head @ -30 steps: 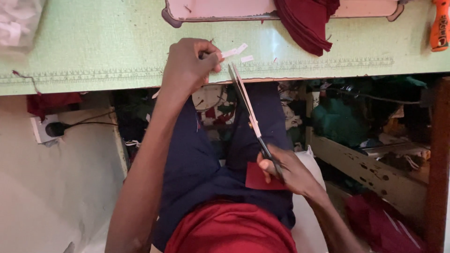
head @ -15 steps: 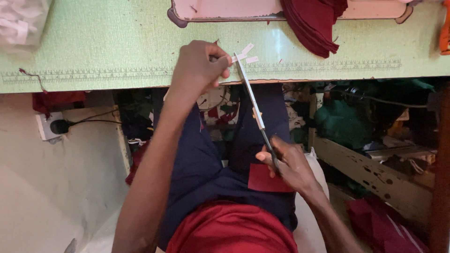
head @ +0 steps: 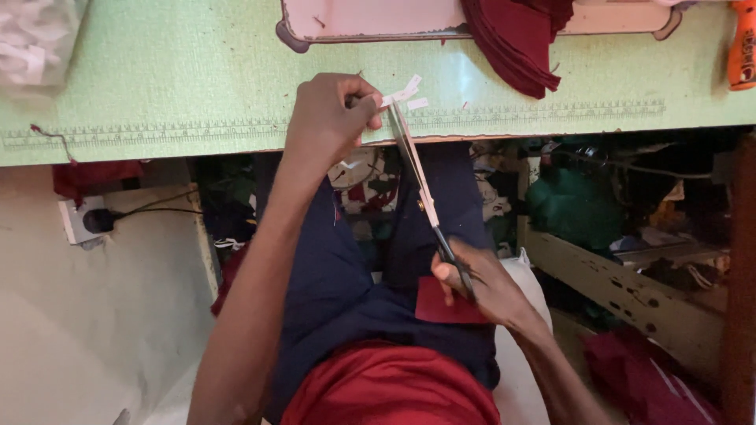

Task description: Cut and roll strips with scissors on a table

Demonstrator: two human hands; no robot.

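Presently I see the left hand (head: 331,118) pinching a small white paper strip (head: 400,93) between closed fingertips, just above the edge of the pale green work table (head: 157,86); the right hand (head: 476,287) is curled shut around the handles of long steel scissors (head: 421,189), the blades reaching up to the strip; folded maroon fabric (head: 516,43) lies on the table, well apart.

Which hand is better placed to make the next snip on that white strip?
Right. The right hand grips the scissors, whose blades meet the white strip; the left hand is pinching it.
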